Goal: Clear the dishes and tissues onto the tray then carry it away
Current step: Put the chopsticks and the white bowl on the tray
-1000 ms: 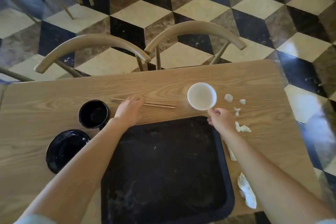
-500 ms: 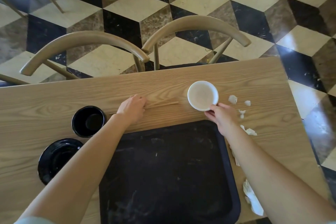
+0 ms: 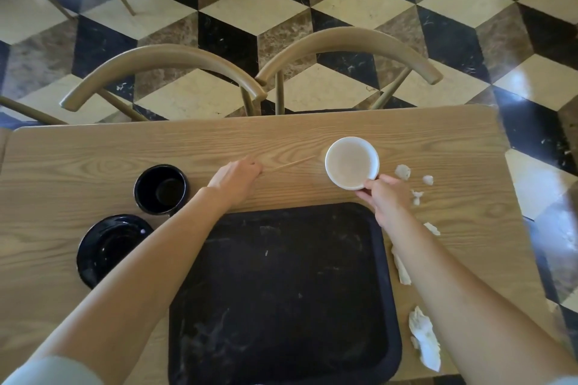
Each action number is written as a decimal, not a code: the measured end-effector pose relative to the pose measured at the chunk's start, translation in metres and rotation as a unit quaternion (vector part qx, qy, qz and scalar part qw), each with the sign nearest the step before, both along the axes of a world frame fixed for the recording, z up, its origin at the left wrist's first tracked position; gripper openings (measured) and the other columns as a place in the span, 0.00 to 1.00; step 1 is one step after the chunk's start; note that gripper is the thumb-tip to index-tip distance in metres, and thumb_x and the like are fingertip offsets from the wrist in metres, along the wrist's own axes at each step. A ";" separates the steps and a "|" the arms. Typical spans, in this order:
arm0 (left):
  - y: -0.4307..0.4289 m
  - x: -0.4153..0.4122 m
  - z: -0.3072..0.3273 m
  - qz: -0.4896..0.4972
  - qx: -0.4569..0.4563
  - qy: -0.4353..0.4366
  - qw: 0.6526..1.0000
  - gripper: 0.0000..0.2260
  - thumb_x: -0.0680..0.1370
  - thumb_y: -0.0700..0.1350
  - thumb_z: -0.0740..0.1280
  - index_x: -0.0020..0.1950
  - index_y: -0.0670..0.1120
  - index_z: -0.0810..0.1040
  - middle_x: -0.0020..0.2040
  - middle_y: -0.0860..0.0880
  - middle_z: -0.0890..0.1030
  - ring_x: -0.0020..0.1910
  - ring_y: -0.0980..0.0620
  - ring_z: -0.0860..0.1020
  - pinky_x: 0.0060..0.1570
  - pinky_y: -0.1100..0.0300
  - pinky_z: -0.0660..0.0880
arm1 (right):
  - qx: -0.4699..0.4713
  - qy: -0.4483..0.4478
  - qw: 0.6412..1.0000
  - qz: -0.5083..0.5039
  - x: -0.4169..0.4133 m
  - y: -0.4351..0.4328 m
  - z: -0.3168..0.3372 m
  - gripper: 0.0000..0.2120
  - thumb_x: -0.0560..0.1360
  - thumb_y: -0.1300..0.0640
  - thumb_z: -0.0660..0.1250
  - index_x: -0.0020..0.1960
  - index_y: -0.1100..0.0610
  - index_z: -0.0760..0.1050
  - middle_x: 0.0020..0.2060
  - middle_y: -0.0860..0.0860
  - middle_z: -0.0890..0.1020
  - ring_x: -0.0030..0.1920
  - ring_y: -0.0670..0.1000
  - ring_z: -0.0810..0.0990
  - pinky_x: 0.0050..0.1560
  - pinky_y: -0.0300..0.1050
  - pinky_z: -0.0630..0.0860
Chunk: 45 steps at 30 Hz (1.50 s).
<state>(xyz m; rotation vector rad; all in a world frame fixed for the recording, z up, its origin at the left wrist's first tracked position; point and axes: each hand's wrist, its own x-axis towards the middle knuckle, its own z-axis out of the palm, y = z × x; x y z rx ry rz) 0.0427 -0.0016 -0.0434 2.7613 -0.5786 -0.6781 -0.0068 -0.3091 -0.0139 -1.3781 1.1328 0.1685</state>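
The round white ceramic bowl [image 3: 352, 162] is pinched at its near rim by the right hand [image 3: 386, 197]. Thin wooden chopsticks [image 3: 292, 163] are gripped by the left hand [image 3: 234, 180]. One black cup [image 3: 161, 189] and one black plate [image 3: 109, 248] are noted left of it.

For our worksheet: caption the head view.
Right hand grips white bowl, left hand gathers chopsticks beside empty black tray.

No readable text, labels, brands, numbers or signs are showing anywhere in the head view. The black tray [image 3: 281, 291] is showing only pale scuffs and smears, no lettering. The white bowl [image 3: 352, 162], the black cup [image 3: 161, 189] and the black plate [image 3: 109, 248] are showing plain, unmarked surfaces. The wooden table [image 3: 93, 150] is showing grain only.
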 end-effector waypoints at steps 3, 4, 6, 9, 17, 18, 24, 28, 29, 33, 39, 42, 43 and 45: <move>-0.004 -0.014 0.009 0.000 0.008 -0.009 1.000 0.08 0.79 0.37 0.63 0.55 0.45 0.77 0.53 0.47 0.78 0.47 0.43 0.79 0.48 0.47 0.78 | 0.025 -0.019 1.000 0.000 -0.008 0.000 0.015 0.08 0.75 0.74 0.66 0.41 0.65 0.75 0.47 0.57 0.81 0.45 0.51 0.83 0.51 0.49 0.82; -0.005 -0.021 0.011 -0.002 0.015 -0.010 1.000 0.08 0.78 0.36 0.64 0.55 0.45 0.77 0.53 0.47 0.77 0.46 0.43 0.79 0.47 0.47 0.78 | 0.038 -0.028 0.999 -0.005 -0.010 -0.001 0.019 0.09 0.75 0.74 0.65 0.40 0.64 0.75 0.46 0.57 0.80 0.44 0.52 0.83 0.51 0.49 0.82; -0.008 -0.037 0.015 -0.011 0.022 -0.013 1.000 0.08 0.77 0.36 0.64 0.54 0.45 0.76 0.52 0.48 0.77 0.45 0.43 0.79 0.44 0.48 0.78 | 0.055 -0.037 0.998 -0.003 -0.017 -0.003 0.027 0.06 0.74 0.75 0.66 0.41 0.66 0.76 0.47 0.60 0.81 0.46 0.54 0.84 0.50 0.49 0.83; -0.013 -0.062 0.017 -0.022 0.025 -0.022 0.999 0.07 0.78 0.36 0.64 0.55 0.43 0.76 0.51 0.47 0.76 0.47 0.43 0.78 0.40 0.52 0.74 | 0.073 -0.039 0.997 -0.007 -0.032 -0.007 0.035 0.04 0.73 0.75 0.67 0.45 0.69 0.77 0.47 0.61 0.83 0.48 0.56 0.85 0.54 0.53 0.82; -0.018 -0.112 0.002 -0.031 0.036 -0.020 0.999 0.08 0.78 0.37 0.65 0.56 0.45 0.75 0.51 0.46 0.74 0.50 0.44 0.76 0.41 0.50 0.76 | 0.058 0.005 0.998 0.025 -0.076 -0.010 0.030 0.11 0.73 0.74 0.69 0.55 0.71 0.77 0.54 0.62 0.82 0.50 0.56 0.84 0.52 0.51 0.83; -0.018 -0.113 0.000 -0.021 0.038 -0.026 0.999 0.08 0.77 0.37 0.66 0.56 0.45 0.76 0.50 0.46 0.74 0.50 0.44 0.76 0.41 0.49 0.77 | 0.057 0.010 0.998 0.026 -0.082 -0.010 0.027 0.11 0.73 0.74 0.69 0.55 0.71 0.77 0.55 0.63 0.82 0.51 0.57 0.84 0.49 0.50 0.84; -0.020 -0.117 -0.008 0.026 0.036 -0.053 0.998 0.08 0.78 0.40 0.67 0.56 0.45 0.78 0.51 0.47 0.76 0.51 0.44 0.76 0.41 0.47 0.79 | 0.036 0.020 0.998 0.038 -0.107 -0.005 0.021 0.03 0.73 0.75 0.68 0.42 0.70 0.75 0.54 0.61 0.80 0.54 0.60 0.83 0.45 0.48 0.84; -0.020 -0.125 -0.010 0.031 0.025 -0.073 0.997 0.09 0.78 0.42 0.68 0.58 0.46 0.79 0.53 0.47 0.78 0.53 0.44 0.77 0.45 0.49 0.78 | 0.039 0.031 0.998 0.038 -0.117 -0.006 0.018 0.06 0.73 0.75 0.67 0.43 0.67 0.77 0.53 0.61 0.82 0.52 0.58 0.84 0.47 0.49 0.84; -0.019 -0.126 -0.011 0.030 0.026 -0.078 0.996 0.09 0.77 0.41 0.69 0.57 0.46 0.79 0.53 0.48 0.78 0.52 0.45 0.77 0.46 0.51 0.78 | 0.038 0.032 0.998 0.041 -0.118 -0.006 0.017 0.06 0.73 0.75 0.68 0.42 0.66 0.77 0.53 0.62 0.82 0.51 0.58 0.84 0.46 0.48 0.84; -0.021 -0.129 -0.013 0.032 0.024 -0.096 0.995 0.11 0.73 0.35 0.72 0.52 0.46 0.81 0.48 0.48 0.78 0.47 0.46 0.78 0.42 0.54 0.77 | 0.029 0.036 0.998 0.038 -0.120 -0.006 0.013 0.08 0.73 0.75 0.68 0.43 0.64 0.77 0.53 0.59 0.80 0.52 0.58 0.84 0.47 0.50 0.84; -0.023 -0.130 -0.016 0.036 0.022 -0.121 0.992 0.12 0.65 0.28 0.72 0.44 0.42 0.81 0.41 0.46 0.78 0.39 0.44 0.77 0.33 0.54 0.74 | 0.036 0.042 0.998 0.036 -0.126 -0.005 0.004 0.14 0.73 0.74 0.67 0.58 0.68 0.78 0.58 0.60 0.80 0.54 0.59 0.83 0.51 0.54 0.84; -0.022 -0.128 -0.018 0.027 0.029 -0.137 0.990 0.14 0.63 0.27 0.73 0.42 0.43 0.80 0.40 0.48 0.78 0.38 0.44 0.77 0.31 0.55 0.73 | 0.035 0.046 0.998 0.033 -0.127 -0.001 0.003 0.15 0.74 0.74 0.67 0.60 0.66 0.78 0.57 0.59 0.81 0.54 0.59 0.83 0.52 0.54 0.83; -0.023 -0.127 -0.018 0.023 0.026 -0.140 0.989 0.15 0.63 0.27 0.74 0.42 0.43 0.80 0.40 0.48 0.78 0.38 0.45 0.77 0.31 0.55 0.73 | 0.032 0.044 0.998 0.030 -0.127 0.001 0.004 0.15 0.74 0.73 0.67 0.59 0.65 0.79 0.55 0.58 0.81 0.54 0.59 0.83 0.52 0.54 0.83; -0.025 -0.125 -0.016 0.013 0.019 -0.144 0.989 0.15 0.62 0.27 0.74 0.43 0.42 0.81 0.40 0.48 0.78 0.38 0.44 0.78 0.31 0.55 0.73 | 0.029 0.038 0.999 0.016 -0.126 0.005 0.006 0.15 0.75 0.73 0.67 0.60 0.65 0.78 0.49 0.54 0.81 0.54 0.59 0.82 0.54 0.56 0.82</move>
